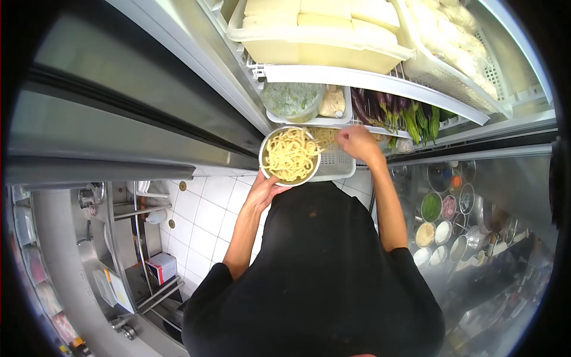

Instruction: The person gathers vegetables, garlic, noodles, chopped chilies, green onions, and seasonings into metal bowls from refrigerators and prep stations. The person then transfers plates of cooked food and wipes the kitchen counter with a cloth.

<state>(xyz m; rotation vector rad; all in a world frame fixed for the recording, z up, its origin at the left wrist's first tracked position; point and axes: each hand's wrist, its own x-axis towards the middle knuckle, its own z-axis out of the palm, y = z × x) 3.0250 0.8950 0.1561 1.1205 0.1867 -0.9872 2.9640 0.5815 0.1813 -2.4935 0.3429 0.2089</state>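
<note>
Noodles [290, 152], soft and likely slippery, in bowl [304, 178] clamped at rim, probably the best hold, by fingers of left hand [262, 191]; right hand [358, 143] over basket [336, 163], finger closure impossible to tell.

Noodles [291, 153] lie in the bowl [311, 172] in the left hand [265, 193], the basket [336, 171] right of it near the right hand [358, 143], the tub [291, 100] beyond, eggplants [370, 106] right of the tub.

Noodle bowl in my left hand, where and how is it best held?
Grip the bowl by its near rim, probably from your side: thumb over the edge, fingers below, where your left hand is. It's round, shows no handle, and noodles crowd its opening.
</note>
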